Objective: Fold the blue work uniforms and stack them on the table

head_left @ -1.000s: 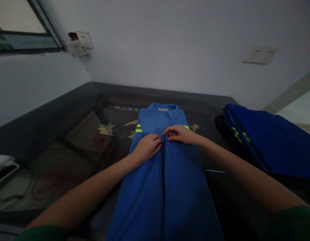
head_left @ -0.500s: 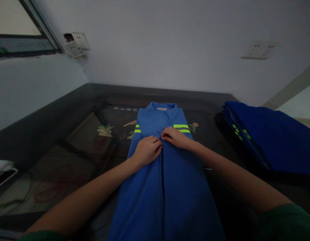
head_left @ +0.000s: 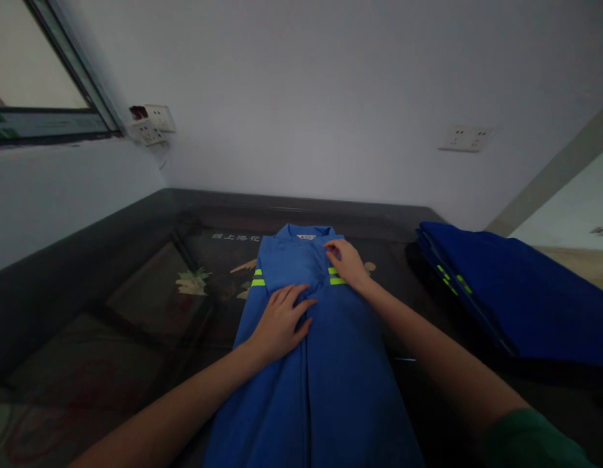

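Note:
A blue work jacket [head_left: 340,364] with yellow-green stripes lies front up on the dark table, its collar at the far end and a white label inside the neck. My left hand [head_left: 282,322] rests on the chest beside the front opening, palm down with fingers spread. Higher up, just below the collar on the right side, my right hand [head_left: 347,263] has its thumb and forefinger drawn together at the jacket's cloth. The fabric between those fingertips is too small to make out clearly.
A stack of darker blue folded garments [head_left: 520,292] with similar stripes sits on the right. The dark table [head_left: 150,312] has a glossy top with printed flowers and writing. Behind it, the wall carries sockets [head_left: 467,138], and a window [head_left: 43,123] is at upper left.
My right hand has moved from the front opening up toward the collar. My left hand has opened from a closed grip and spread on the cloth. The view has tilted upward.

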`<state>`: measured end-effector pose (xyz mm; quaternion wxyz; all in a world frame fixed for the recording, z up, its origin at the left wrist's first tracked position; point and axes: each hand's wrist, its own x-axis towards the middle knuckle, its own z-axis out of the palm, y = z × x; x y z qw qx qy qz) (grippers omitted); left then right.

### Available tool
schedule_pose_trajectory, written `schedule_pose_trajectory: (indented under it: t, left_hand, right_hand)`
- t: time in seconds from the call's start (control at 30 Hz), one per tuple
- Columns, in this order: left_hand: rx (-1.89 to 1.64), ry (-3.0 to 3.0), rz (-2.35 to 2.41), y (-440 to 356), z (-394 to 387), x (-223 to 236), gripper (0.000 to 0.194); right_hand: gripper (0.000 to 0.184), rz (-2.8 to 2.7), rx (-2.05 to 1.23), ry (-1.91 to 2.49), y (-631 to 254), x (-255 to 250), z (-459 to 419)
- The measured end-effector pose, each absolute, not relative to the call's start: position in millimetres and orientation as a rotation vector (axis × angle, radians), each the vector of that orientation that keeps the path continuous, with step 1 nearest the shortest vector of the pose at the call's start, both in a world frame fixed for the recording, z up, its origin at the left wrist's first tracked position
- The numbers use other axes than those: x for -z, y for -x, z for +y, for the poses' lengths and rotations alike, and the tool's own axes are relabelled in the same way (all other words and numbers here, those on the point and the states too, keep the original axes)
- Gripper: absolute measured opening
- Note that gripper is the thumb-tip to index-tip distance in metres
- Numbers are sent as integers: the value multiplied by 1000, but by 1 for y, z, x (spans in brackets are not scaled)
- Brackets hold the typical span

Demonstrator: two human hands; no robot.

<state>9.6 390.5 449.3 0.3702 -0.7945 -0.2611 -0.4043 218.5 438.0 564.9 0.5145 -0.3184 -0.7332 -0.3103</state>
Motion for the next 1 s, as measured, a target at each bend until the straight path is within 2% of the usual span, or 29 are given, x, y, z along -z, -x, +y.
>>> schedule_pose_trajectory:
  t: [0.13,0.23,0.6,0.83,1.0]
  left_hand:
    - [956,2074,-698,-10,395,-449,49]
    - [906,2097,-726,-11,399,-449,52]
    - [856,2144,-752,-11,401,-450,56]
    - [854,2137,-758,-11,402,-451,47]
    - [831,2129,-766,-11,401,-451,48]
  right_hand:
    - [35,-1623,855,1098,-240,-598,471]
    - [42,-1596,847,1175,-247,-608,492]
    - [29,-1672,831,1108,-259,-652,519]
    - [34,-1748,813,1176,-264,-659,523]
    - [32,-1736,826,1220,-272,-660,522]
